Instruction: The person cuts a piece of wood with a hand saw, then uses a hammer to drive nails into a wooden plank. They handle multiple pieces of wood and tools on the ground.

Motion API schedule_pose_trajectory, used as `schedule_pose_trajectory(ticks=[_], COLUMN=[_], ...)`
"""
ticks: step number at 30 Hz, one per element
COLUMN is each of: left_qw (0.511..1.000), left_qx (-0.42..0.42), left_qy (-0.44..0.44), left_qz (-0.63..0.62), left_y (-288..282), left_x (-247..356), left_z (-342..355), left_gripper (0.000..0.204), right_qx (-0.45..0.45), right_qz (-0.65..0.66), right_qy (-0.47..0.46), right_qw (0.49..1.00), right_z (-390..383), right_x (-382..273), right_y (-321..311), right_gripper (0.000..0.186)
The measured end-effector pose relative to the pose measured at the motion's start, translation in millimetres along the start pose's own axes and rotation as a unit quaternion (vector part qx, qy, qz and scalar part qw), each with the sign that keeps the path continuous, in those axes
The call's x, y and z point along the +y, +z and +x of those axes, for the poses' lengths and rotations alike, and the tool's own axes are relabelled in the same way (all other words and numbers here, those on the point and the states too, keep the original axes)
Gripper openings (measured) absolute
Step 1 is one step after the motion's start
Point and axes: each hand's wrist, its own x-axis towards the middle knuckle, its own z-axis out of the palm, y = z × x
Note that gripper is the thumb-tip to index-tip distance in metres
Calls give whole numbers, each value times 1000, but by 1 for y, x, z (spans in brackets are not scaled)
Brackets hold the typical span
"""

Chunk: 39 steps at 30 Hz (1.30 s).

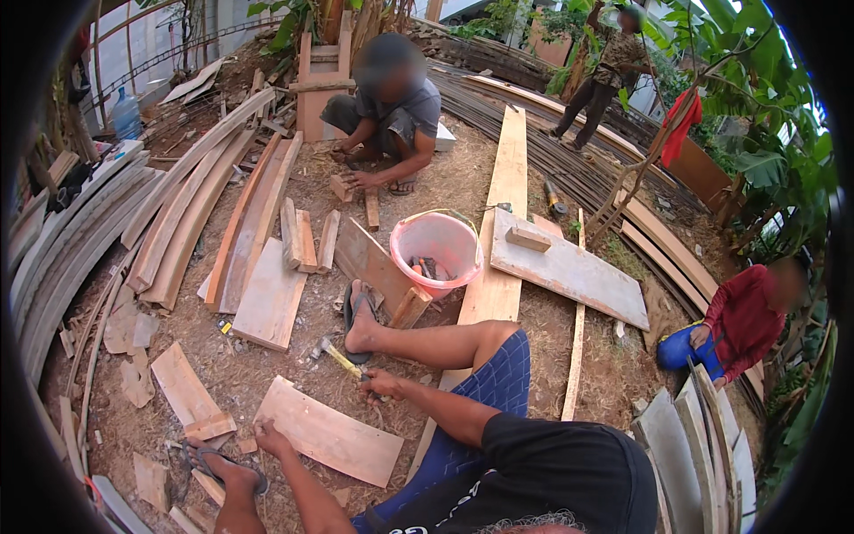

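My right hand [381,387] is closed round the handle of a hammer [342,360], whose head points away to the left above the ground. At the left end of a pale wooden board [334,432] is my left hand [271,440], its fingers drawn together; what they hold, if anything, is too small to make out. That board lies on the ground between my feet. Beside my left foot is another short plank [185,383] with a small wood block [210,426] across its near end.
A pink bucket [436,236] holding tools stands ahead, beside a long plank [505,178]. A crouching person [396,116] handles a wood block beyond. Another person [747,316] sits at right near upright boards [689,427]; a third [609,67] stands far back. Stacked timber [76,240] lines the left.
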Motion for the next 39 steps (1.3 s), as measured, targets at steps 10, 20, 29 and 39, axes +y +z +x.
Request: schedule_pose_trajectory(ticks=[10, 20, 29, 39], left_qw=[999, 995, 998, 986], left_qx=[33, 27, 51, 111], left_qy=[-13, -16, -9, 9], left_qz=[-31, -92, -47, 124], left_y=[3, 6, 13, -20], left_x=[4, 4, 8, 36], left_z=[-7, -7, -14, 18], left_gripper=[25, 28, 22, 33], right_qx=[-3, -30, -31, 32], right_qz=[0, 58, 80, -112], right_qy=[39, 44, 56, -211], right_qw=[999, 997, 995, 970], right_z=[-1, 2, -9, -69], right_x=[-5, -4, -16, -101], right_y=[8, 5, 2, 73], right_gripper=[36, 40, 26, 36])
